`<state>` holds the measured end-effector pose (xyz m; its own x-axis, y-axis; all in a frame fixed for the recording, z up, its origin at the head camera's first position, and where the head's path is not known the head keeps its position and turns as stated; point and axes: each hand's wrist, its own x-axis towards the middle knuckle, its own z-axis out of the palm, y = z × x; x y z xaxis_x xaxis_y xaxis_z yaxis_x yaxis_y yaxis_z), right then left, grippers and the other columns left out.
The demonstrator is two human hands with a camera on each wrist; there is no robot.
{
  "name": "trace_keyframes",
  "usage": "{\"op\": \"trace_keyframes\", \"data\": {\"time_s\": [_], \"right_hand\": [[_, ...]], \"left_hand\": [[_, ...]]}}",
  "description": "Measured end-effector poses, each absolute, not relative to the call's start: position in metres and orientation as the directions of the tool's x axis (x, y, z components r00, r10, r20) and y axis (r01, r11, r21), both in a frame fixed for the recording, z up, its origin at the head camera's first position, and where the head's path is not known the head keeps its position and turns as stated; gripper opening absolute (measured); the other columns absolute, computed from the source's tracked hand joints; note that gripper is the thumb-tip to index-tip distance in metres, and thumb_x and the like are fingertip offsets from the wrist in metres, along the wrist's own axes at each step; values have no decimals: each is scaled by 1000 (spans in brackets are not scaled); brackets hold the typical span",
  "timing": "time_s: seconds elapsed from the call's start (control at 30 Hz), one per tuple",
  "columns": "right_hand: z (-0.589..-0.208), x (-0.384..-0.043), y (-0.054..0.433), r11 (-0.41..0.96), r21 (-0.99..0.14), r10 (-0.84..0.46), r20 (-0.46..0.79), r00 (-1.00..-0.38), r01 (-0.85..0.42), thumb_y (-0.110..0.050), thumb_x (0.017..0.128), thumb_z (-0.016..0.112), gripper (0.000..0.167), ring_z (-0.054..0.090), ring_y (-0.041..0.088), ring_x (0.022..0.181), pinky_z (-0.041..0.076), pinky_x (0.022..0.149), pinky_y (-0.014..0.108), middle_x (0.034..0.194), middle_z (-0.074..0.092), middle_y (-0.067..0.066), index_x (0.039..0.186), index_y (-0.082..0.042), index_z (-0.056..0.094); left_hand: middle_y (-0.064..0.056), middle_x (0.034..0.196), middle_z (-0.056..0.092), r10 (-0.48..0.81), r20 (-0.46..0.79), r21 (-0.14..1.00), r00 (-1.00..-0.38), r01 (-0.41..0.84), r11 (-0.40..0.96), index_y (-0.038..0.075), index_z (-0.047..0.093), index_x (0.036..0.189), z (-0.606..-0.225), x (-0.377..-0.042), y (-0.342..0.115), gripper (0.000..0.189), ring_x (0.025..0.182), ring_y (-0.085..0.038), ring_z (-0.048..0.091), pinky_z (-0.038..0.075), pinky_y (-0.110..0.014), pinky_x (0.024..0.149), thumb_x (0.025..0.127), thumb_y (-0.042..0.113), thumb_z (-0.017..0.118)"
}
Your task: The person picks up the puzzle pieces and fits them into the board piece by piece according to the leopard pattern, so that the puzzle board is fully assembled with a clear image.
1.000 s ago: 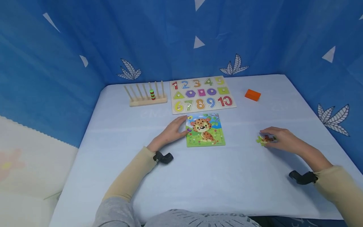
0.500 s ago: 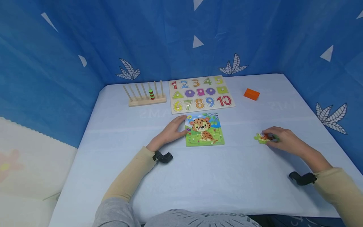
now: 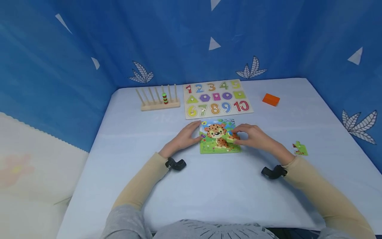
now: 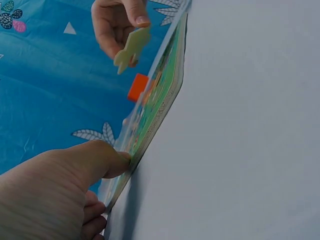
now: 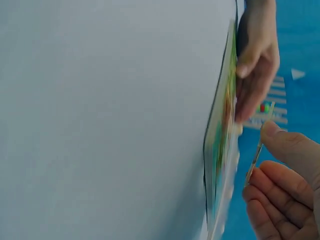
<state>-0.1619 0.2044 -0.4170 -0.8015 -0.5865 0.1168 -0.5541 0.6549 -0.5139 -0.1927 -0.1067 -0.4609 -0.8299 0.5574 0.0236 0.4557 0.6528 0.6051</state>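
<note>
A square leopard puzzle board [image 3: 213, 146] lies on the table, its picture facing up. At its left side my left hand [image 3: 183, 137] holds the edge, with the thumb [image 4: 112, 162] against the side and the fingers near the upper left corner. My right hand [image 3: 253, 136] is over the board's right part and pinches a puzzle piece [image 3: 232, 136] between thumb and fingers. That puzzle piece [image 4: 132, 47] is tilted and raised above the board in the left wrist view. Another puzzle piece [image 3: 300, 148], green, lies farther right on the table.
Behind the puzzle board lies a number and shape board [image 3: 219, 99]. A wooden peg rack [image 3: 159, 105] with green and red beads on one peg stands to its left. An orange block [image 3: 271, 99] lies at the back right. Blue curtains [image 3: 179, 39] enclose the table.
My right hand has moved left from the loose pieces to the puzzle board, carrying one piece with it. One piece stays on the table at right. My left hand keeps its place.
</note>
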Motion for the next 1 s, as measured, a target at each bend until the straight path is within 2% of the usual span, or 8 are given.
{"op": "trace_keyframes", "data": {"time_s": [0.13,0.43,0.63,1.0], "right_hand": [[-422,-162,183,603,-553,-627,115,-770,-574,-22,77,80,41,57,29,107,47,92,50,110,65,10,111,-3,68],[-429,-158,167,568,-511,-695,123,-709,-645,-19,75,81,41,58,29,106,49,90,46,112,64,11,110,-4,68],[-430,-158,164,570,-499,-698,126,-705,-653,-20,74,82,42,58,26,105,50,89,44,111,64,9,111,-4,68],[-429,-161,145,515,-479,-750,150,-644,-711,-14,79,77,27,59,19,93,53,82,36,101,65,5,103,-4,70]], "left_hand": [[-15,150,30,567,30,609,-823,465,642,-1,29,146,-459,-193,-105,73,138,-28,26,19,-36,114,89,26,65],[-17,149,30,576,45,601,-816,483,637,-2,29,145,-460,-194,-106,73,137,-29,26,19,-36,114,88,26,65],[-16,150,29,570,34,600,-821,473,645,-1,29,146,-459,-194,-106,73,138,-29,26,19,-35,114,88,26,65],[-16,150,30,570,32,600,-821,472,646,-1,29,146,-460,-194,-107,73,138,-28,26,20,-36,114,89,26,64]]}}
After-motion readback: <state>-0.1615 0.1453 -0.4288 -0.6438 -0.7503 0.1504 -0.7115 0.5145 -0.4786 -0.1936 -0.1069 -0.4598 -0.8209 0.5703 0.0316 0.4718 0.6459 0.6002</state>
